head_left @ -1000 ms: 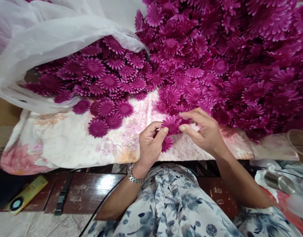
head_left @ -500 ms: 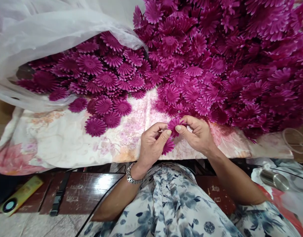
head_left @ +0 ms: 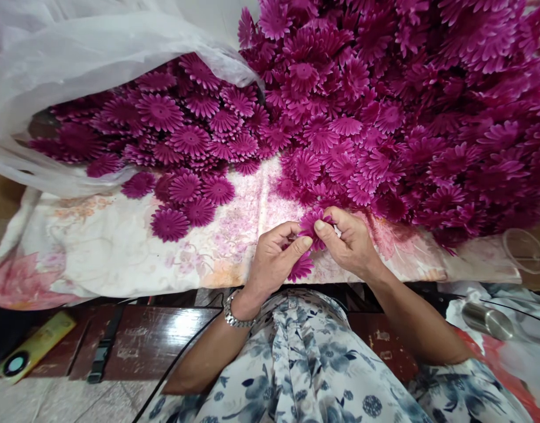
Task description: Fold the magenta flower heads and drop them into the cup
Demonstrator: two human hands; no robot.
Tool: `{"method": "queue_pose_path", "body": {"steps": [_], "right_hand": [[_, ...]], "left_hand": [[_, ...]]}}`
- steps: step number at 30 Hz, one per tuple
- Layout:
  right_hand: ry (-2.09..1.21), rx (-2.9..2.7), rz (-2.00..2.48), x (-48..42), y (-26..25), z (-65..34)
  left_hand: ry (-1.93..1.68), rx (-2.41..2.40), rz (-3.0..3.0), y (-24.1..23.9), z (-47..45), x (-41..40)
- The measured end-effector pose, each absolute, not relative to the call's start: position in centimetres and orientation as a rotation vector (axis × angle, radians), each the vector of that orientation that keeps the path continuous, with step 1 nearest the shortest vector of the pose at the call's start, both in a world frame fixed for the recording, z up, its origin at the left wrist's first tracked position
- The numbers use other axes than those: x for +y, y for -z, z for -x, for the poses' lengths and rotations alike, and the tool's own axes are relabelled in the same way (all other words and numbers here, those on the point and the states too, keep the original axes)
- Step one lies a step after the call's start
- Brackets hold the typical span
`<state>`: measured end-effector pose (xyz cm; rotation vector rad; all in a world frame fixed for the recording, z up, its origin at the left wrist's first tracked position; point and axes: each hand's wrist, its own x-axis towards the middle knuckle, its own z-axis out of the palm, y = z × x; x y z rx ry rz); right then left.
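A magenta fabric flower is pinched between both my hands above the near edge of a floral cloth. My left hand, with a metal watch on its wrist, has its fingers closed; it also holds a second flower under its palm. My right hand grips the upper flower from the right with thumb and fingers closed. A huge heap of the same flowers rises just beyond my hands.
A flatter spread of flowers lies at the left, partly under a clear plastic bag. A yellow tool and a black strap rest on the dark wooden bench. A metal cylinder lies at right.
My right hand has drawn in from the heap toward my left, closing more tightly on the flower. Both hands sit slightly lower and closer together.
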<state>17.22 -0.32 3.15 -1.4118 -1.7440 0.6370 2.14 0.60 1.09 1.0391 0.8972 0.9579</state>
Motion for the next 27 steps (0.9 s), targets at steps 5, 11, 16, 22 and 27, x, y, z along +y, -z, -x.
{"method": "queue_pose_path", "body": {"steps": [5, 11, 16, 22, 27], "right_hand": [[-0.688, -1.693, 1.39, -0.4, -3.0, -17.1], [-0.831, -1.701, 1.289, -0.5, -2.9, -17.4], [-0.784, -1.708, 1.279, -0.8, -2.7, -17.6], [-0.747, -1.678, 1.339, -1.5, -3.0, -17.5], [-0.667, -1.729, 1.37, -1.7, -3.0, -17.3]], "left_hand": [[-0.938, 0.89, -1.009, -1.2, -2.2, 0.5], [-0.959, 0.858, -0.927, -1.1, -2.1, 0.6], [-0.973, 0.892, -0.968, -1.0, -2.1, 0.6], [-1.002, 0.897, -1.031, -0.9, -2.3, 0.4], [-0.976, 0.873, -1.025, -0.9, -2.1, 0.2]]}}
